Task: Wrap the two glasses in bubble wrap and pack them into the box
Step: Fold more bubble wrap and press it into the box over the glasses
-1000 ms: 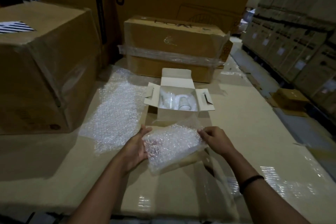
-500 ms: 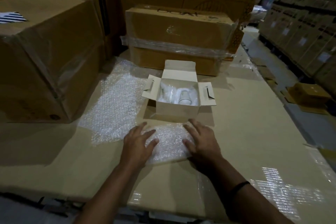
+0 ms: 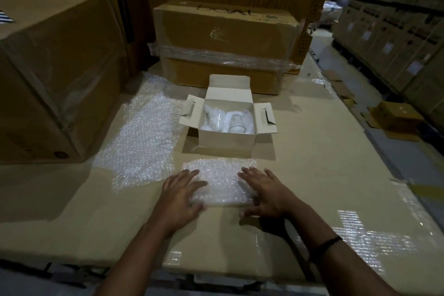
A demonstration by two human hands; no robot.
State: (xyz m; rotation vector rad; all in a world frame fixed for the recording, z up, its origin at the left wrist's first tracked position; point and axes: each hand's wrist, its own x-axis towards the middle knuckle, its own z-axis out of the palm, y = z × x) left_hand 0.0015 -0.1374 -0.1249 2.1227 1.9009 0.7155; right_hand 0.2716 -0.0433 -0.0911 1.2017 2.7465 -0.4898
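You had two hands in view, and both were laid flat. Your left hand (image 3: 179,196) pressed down on the left edge of the small bubble wrap sheet (image 3: 219,180), fingers straight and slightly spread, gripping nothing. Your right hand (image 3: 268,191) did the same on the sheet's right edge, with fingers extended and its thumb resting on the cardboard surface (image 3: 312,163) just beside the sheet's near corner. That hand held nothing either.

There were two pieces of bubble wrap. The small one lay flat under your palms, and a larger bubble wrap sheet (image 3: 144,142) was spread out to its left, close by.

One small white box (image 3: 227,143) stood open just beyond the small sheet, with three flaps (image 3: 191,113) folded outward (back, left and right). Inside it you could make out two glasses side by side among white padding, the left glass (image 3: 213,119) and the right glass (image 3: 236,125). The dim light made it hard to tell how fully either was wrapped.

Two big cartons framed the work area. One carton (image 3: 55,67) stood at the far left, and a film-wrapped carton (image 3: 225,38) sat directly behind the box. You wore one dark wristband (image 3: 329,243) on your right arm.
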